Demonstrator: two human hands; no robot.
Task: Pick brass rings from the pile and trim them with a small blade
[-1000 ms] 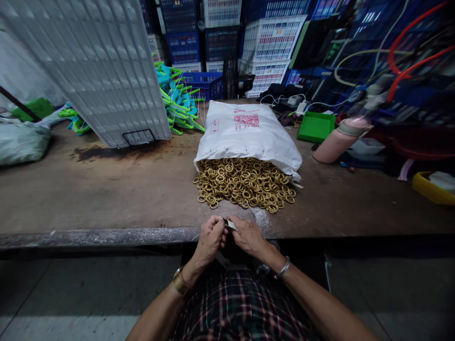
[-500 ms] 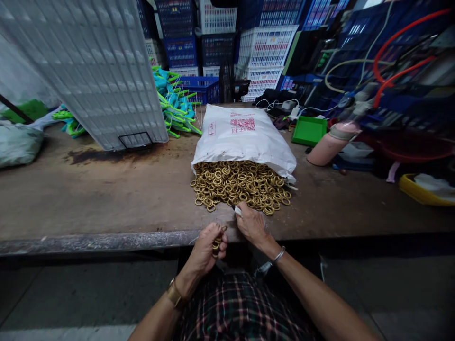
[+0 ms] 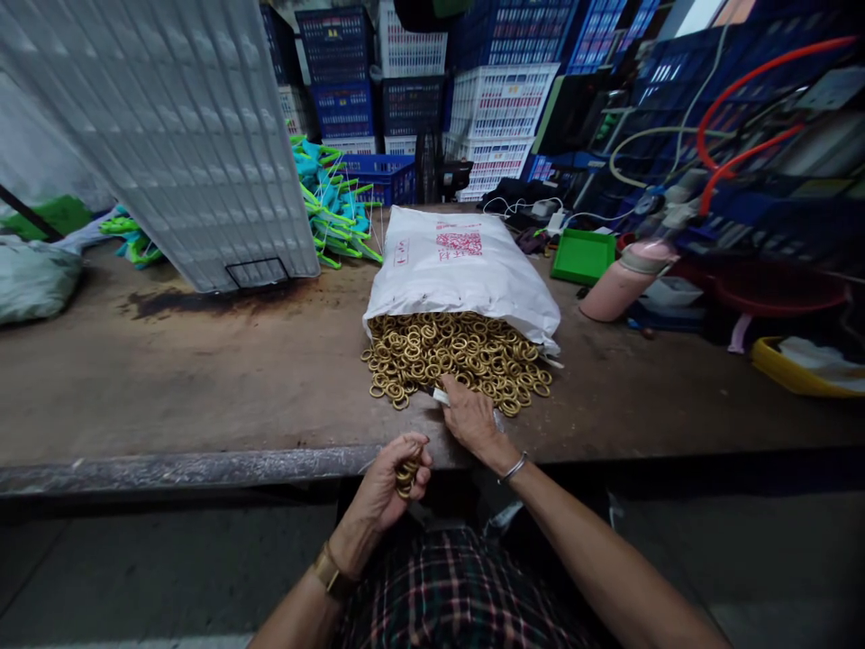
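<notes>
Worktop point(image 3: 236, 397): gold rings point(image 3: 459, 345) lie just beyond right hand point(image 3: 474, 422) (nearer), fingers gripping white object point(image 3: 441, 397); left hand point(image 3: 386, 478) clasps several.

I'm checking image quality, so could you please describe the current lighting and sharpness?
Head view, overall: dim, with deep shadow beneath the brown wooden table; head view, centre: gold-coloured round rings fairly clear; head view, right: curved orange-red hose looks softer.
</notes>
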